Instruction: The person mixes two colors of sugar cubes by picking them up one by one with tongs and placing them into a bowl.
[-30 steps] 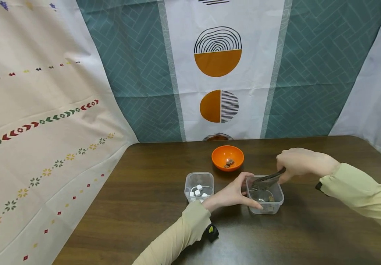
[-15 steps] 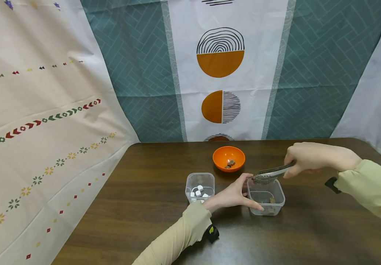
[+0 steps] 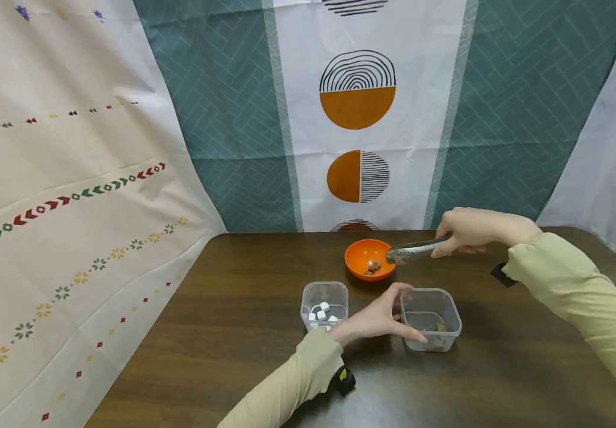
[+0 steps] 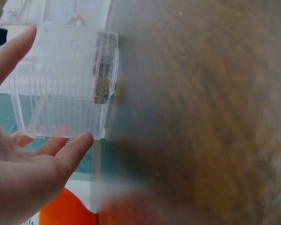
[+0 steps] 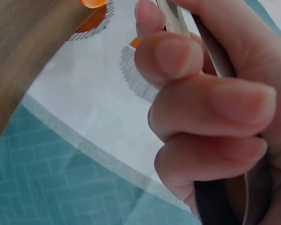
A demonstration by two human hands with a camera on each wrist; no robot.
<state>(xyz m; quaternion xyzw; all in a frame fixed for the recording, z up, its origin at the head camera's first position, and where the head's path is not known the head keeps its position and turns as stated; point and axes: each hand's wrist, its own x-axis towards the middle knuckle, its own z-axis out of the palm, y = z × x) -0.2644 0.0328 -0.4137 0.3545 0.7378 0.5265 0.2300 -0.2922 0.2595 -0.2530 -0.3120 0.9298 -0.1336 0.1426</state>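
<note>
My left hand (image 3: 373,318) grips a clear plastic container (image 3: 439,341) by its left side, thumb at the front and fingers at the back. Near that container's bottom sits a small brown piece (image 3: 440,326); the left wrist view shows several brown pieces (image 4: 102,90) through the wall. Metal tongs (image 3: 417,251) are held in my right hand (image 3: 474,230), fingers curled round the arms in the right wrist view. The tongs' tips overlap the right rim of an orange bowl (image 3: 357,257), which contains several brown pieces (image 3: 374,268). Whatever the tips hold is too small to tell.
Left of my left wrist stands a second clear container (image 3: 325,290) with several white cubes (image 3: 324,307) in it. All of it stands on a dark wooden table (image 3: 254,356). A patterned cloth (image 3: 361,131) hangs behind the table's back edge.
My right hand has lifted the tongs out of the container and carried them up, back and left to the orange bowl. The left hand stays on the container.
</note>
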